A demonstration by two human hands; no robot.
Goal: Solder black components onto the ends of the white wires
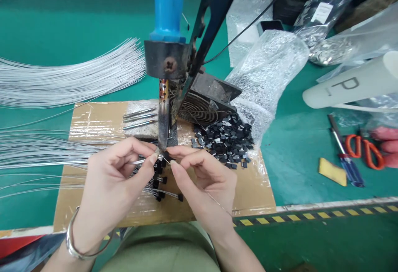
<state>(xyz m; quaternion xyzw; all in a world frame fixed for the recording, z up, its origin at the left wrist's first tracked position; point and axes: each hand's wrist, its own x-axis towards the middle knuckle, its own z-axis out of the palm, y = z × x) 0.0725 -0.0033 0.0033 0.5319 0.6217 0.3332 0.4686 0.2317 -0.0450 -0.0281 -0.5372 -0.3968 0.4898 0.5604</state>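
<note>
A blue-handled soldering iron (168,10) is clamped in a black metal stand (164,58), its tip pointing down between my hands. My left hand (115,185) is closed, with thumb and index finger pinching the end of a thin grey cable (137,162) just below the tip. My right hand (207,183) is closed too; its thumb and index finger pinch a thin solder wire (217,204) that trails back across the palm. A small black connector (167,156) sits at the right fingertips, by the cable end. The exact joint is partly hidden by fingers.
Loose black connector pieces (228,139) are heaped on the cardboard (251,189), beside a round fan grille (199,108). Grey cable bundles (93,75) lie left. On the right are orange-handled scissors (373,154), a screwdriver (351,170), a yellow sponge (332,171) and bubble wrap (270,69).
</note>
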